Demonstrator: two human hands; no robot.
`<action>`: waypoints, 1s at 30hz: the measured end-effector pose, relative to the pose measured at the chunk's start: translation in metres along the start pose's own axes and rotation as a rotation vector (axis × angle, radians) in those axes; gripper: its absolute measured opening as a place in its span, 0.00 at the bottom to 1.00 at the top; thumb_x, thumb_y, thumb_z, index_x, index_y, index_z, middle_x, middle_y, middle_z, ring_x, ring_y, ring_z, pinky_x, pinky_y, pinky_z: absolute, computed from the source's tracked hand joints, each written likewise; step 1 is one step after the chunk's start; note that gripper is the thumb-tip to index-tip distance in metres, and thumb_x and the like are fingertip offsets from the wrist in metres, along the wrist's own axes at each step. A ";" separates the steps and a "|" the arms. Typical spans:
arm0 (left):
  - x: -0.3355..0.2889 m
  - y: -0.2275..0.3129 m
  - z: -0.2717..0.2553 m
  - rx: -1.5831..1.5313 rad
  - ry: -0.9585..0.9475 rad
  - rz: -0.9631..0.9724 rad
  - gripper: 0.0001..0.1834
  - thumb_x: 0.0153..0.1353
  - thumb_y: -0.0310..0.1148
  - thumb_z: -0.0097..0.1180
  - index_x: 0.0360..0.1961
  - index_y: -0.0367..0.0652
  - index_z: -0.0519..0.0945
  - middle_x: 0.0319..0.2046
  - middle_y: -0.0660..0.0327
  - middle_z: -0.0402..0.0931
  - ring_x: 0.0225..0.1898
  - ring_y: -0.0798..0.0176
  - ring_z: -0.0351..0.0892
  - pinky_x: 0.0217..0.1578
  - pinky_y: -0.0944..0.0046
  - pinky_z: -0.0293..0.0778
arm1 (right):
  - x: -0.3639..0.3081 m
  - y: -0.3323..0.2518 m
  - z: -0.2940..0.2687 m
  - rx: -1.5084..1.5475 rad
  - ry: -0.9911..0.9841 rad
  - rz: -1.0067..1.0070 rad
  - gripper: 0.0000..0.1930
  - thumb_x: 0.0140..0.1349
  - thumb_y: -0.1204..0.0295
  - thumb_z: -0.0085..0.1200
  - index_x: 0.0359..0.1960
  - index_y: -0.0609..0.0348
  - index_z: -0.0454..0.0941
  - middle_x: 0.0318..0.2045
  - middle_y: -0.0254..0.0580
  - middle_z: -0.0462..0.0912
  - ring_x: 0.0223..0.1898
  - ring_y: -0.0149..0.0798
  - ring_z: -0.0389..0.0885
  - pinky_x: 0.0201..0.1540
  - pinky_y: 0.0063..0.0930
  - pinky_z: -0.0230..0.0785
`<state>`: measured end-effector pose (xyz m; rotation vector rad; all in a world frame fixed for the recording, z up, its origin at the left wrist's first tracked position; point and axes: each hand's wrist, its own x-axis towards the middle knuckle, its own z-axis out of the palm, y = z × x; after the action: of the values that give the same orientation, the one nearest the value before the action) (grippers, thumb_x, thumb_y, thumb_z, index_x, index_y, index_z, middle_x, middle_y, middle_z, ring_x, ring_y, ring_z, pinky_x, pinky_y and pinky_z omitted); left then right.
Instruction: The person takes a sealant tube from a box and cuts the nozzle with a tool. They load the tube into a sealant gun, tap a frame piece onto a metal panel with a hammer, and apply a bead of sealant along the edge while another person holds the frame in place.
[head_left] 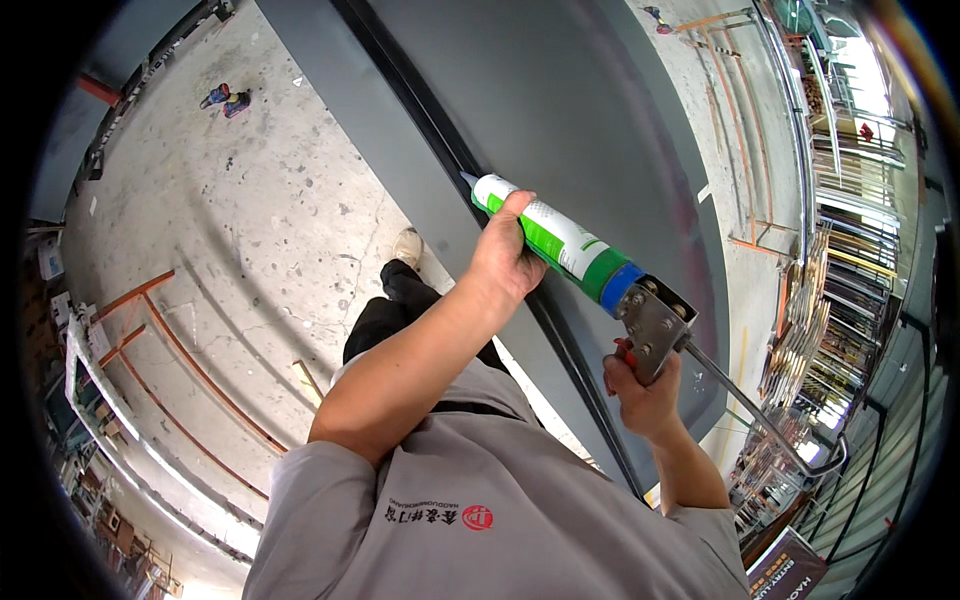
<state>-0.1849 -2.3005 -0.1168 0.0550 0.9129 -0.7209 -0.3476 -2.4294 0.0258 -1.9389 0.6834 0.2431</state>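
Observation:
A caulking gun (655, 320) loaded with a green and white sealant tube (575, 246) lies slantwise across the view. My left hand (508, 250) is wrapped round the tube near its front end. My right hand (642, 392) is closed on the gun's handle and trigger, and the metal rod with its hooked end sticks out behind it. The tube's nozzle (467, 178) points at a black channel (425, 100) that runs along a large grey panel (590, 110). Whether the tip touches the channel, I cannot tell.
Orange metal frames (205, 370) stand on the concrete floor (290, 190) at left, and another at upper right. A drill-like tool (225, 98) lies on the floor at upper left. Racks of long profiles (850, 250) line the right side. My shoe (407, 246) is beside the panel.

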 end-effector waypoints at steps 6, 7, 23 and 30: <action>-0.010 -0.040 -0.019 -0.009 -0.011 -0.001 0.16 0.64 0.34 0.58 0.49 0.43 0.69 0.41 0.56 0.73 0.43 0.52 0.78 0.51 0.45 0.79 | -0.029 0.017 -0.019 -0.016 -0.006 0.083 0.06 0.60 0.84 0.55 0.36 0.67 0.72 0.21 0.36 0.73 0.18 0.29 0.72 0.19 0.26 0.65; -0.009 -0.047 -0.023 -0.007 -0.035 0.000 0.17 0.65 0.34 0.57 0.51 0.42 0.67 0.44 0.55 0.71 0.46 0.51 0.77 0.54 0.43 0.77 | -0.034 0.024 -0.023 -0.037 -0.004 0.066 0.06 0.60 0.84 0.55 0.37 0.67 0.72 0.21 0.36 0.73 0.18 0.29 0.72 0.19 0.26 0.65; -0.019 -0.163 -0.093 -0.006 -0.018 -0.081 0.14 0.64 0.34 0.57 0.47 0.42 0.70 0.39 0.56 0.75 0.44 0.52 0.78 0.54 0.46 0.76 | -0.125 0.101 -0.078 -0.045 0.137 0.218 0.07 0.59 0.83 0.58 0.37 0.65 0.72 0.20 0.35 0.72 0.16 0.27 0.71 0.16 0.23 0.61; -0.028 -0.206 -0.121 0.005 -0.022 -0.154 0.12 0.65 0.35 0.56 0.45 0.42 0.71 0.38 0.58 0.75 0.43 0.53 0.78 0.55 0.49 0.75 | -0.164 0.132 -0.100 -0.110 0.157 0.147 0.07 0.60 0.83 0.59 0.35 0.62 0.73 0.17 0.30 0.72 0.15 0.23 0.69 0.16 0.21 0.59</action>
<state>-0.4029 -2.4024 -0.1210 -0.0192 0.9013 -0.8651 -0.5685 -2.5013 0.0446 -2.0292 0.9351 0.2252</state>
